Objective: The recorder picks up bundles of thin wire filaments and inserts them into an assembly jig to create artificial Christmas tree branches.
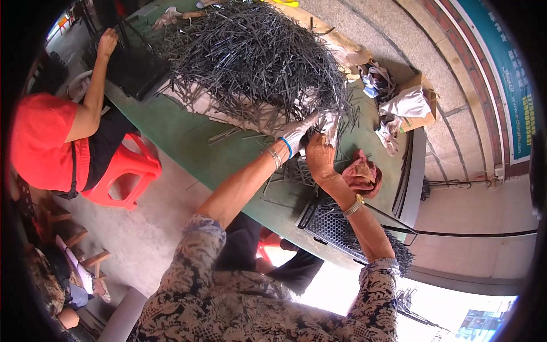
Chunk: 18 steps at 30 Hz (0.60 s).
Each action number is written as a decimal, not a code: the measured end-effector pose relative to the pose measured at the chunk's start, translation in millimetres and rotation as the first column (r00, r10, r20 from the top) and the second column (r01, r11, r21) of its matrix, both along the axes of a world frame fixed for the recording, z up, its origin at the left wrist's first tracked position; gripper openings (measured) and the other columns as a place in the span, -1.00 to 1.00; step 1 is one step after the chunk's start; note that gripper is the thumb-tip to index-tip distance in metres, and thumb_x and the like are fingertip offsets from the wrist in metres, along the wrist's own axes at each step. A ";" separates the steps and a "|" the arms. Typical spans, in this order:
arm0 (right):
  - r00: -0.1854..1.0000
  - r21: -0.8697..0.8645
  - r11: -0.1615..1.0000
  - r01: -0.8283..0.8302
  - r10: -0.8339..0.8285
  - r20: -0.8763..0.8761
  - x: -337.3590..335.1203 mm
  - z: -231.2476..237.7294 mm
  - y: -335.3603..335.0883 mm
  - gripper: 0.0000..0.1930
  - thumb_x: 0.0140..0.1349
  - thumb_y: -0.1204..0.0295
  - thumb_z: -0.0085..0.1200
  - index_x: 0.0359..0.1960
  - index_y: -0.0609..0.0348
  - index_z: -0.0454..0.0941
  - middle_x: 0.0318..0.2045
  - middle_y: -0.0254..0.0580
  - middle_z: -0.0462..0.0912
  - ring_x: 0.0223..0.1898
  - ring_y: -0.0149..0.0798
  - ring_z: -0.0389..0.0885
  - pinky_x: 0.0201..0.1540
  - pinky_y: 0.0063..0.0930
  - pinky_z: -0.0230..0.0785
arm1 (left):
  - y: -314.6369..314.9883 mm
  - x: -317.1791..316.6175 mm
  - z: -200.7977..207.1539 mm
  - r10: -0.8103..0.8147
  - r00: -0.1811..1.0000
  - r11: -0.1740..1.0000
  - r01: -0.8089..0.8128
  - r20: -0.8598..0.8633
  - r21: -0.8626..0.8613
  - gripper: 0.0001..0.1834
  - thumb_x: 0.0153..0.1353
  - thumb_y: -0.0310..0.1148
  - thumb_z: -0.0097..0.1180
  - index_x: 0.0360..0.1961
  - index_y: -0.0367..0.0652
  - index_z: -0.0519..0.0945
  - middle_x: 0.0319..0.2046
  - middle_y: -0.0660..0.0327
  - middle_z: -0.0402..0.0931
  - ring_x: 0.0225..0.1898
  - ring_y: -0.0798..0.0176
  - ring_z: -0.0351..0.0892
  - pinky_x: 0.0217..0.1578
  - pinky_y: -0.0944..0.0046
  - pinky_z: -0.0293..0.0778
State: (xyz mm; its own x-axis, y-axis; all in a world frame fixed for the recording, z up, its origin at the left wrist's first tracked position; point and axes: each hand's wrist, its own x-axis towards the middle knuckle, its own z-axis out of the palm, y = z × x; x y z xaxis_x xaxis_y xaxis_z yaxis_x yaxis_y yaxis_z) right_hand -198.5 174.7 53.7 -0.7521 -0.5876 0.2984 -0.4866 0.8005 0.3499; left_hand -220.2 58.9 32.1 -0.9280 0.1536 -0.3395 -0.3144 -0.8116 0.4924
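Note:
Both hands meet at the near right edge of a large heap of thin dark strips (256, 57). My left hand (294, 135) wears a white glove with a blue cuff, its fingers pressed together against the strips. Close beside it, my bare right hand (320, 153) has its fingers curled. What either hand grips is too small and hidden to make out. Something whitish (329, 122) shows just beyond the right fingers. A few loose strips (299, 171) lie below the hands. The heap rests on pale sheeting (213, 111) on a green table (213, 159).
A black perforated tray (333, 225) stands at the table's near edge by my right forearm. A reddish cloth (363, 174) lies right of my hand. An open carton (419, 102) with rags sits beyond. At left, a person in red (51, 139) sits on a red stool (122, 176).

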 end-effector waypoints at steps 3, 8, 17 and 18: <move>0.996 0.034 0.999 -0.035 0.037 -0.081 4.8 4.2 -2.8 -0.91 0.13 0.52 -0.06 -0.34 0.24 0.43 -0.31 -0.01 0.56 -0.46 -0.18 0.62 -0.31 -0.32 0.45 | -1.8 6.4 -5.3 -0.004 0.998 0.999 0.007 -0.070 0.041 -0.29 0.16 0.08 0.25 0.12 -0.27 0.42 0.07 0.13 0.46 0.07 0.20 0.42 0.17 0.14 0.32; 0.988 0.050 0.997 -0.051 0.058 -0.145 9.4 6.1 7.5 -0.85 0.15 0.51 -0.07 -0.28 0.30 0.46 -0.19 0.12 0.58 -0.41 -0.20 0.61 -0.26 -0.33 0.39 | 2.8 21.3 19.5 0.007 0.967 0.999 0.002 -0.256 0.033 -0.47 0.21 -0.02 0.23 0.06 -0.15 0.50 -0.01 0.23 0.52 0.01 0.25 0.46 0.12 0.17 0.38; 0.969 0.075 0.979 -0.187 0.197 -0.152 26.6 19.6 -7.5 -0.73 0.12 0.49 -0.03 -0.15 0.37 0.46 -0.11 0.10 0.52 -0.33 -0.20 0.57 -0.16 -0.32 0.30 | -9.4 25.5 33.1 0.150 0.987 0.943 -0.158 0.051 0.292 -0.74 0.28 -0.25 0.17 -0.10 -0.15 0.56 -0.24 0.14 0.59 -0.32 0.18 0.58 -0.18 0.13 0.58; 0.978 0.062 0.982 -0.180 0.185 -0.100 27.3 25.0 -7.9 -0.70 0.10 0.50 -0.01 -0.13 0.38 0.45 -0.15 0.04 0.50 -0.35 -0.19 0.55 -0.16 -0.32 0.30 | -10.8 26.1 35.0 0.152 0.987 0.943 -0.160 0.049 0.292 -0.74 0.28 -0.25 0.17 -0.10 -0.15 0.56 -0.24 0.14 0.59 -0.32 0.18 0.58 -0.18 0.13 0.58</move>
